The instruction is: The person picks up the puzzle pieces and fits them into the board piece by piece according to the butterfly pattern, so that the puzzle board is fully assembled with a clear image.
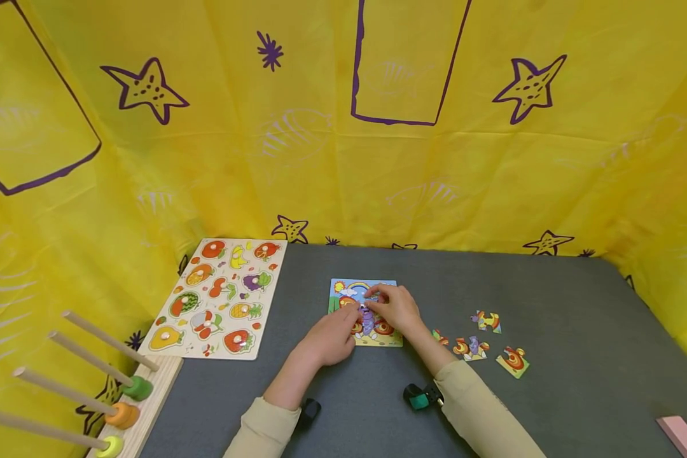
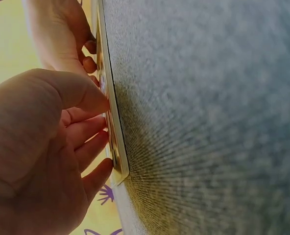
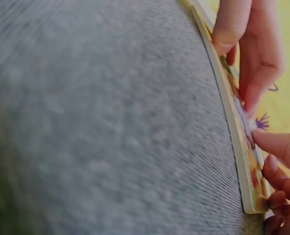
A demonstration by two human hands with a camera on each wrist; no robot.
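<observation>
A small square jigsaw board (image 1: 389, 343) with a purple butterfly picture lies on the dark table, with pieces set into it. My left hand (image 1: 333, 332) touches its middle from the left, fingertips on the picture. From the right, my right hand (image 1: 397, 308) rests its thumb and fingertips on the upper middle, close to the left fingertips. In the left wrist view, the left hand's fingers (image 2: 88, 129) extend to the board's face. The right wrist view shows the right hand (image 3: 284, 176) low at the board's edge. Fingers hide part of the picture.
Loose jigsaw pieces (image 1: 472, 348) lie right of the board, one partly behind the right forearm. A fruit peg board (image 1: 269, 331) lies to the left. Nearer stands a wooden rack (image 1: 163, 381) with upright dowels and coloured rings. A pink block (image 1: 682, 434) sits at the right. Yellow curtain surrounds the table.
</observation>
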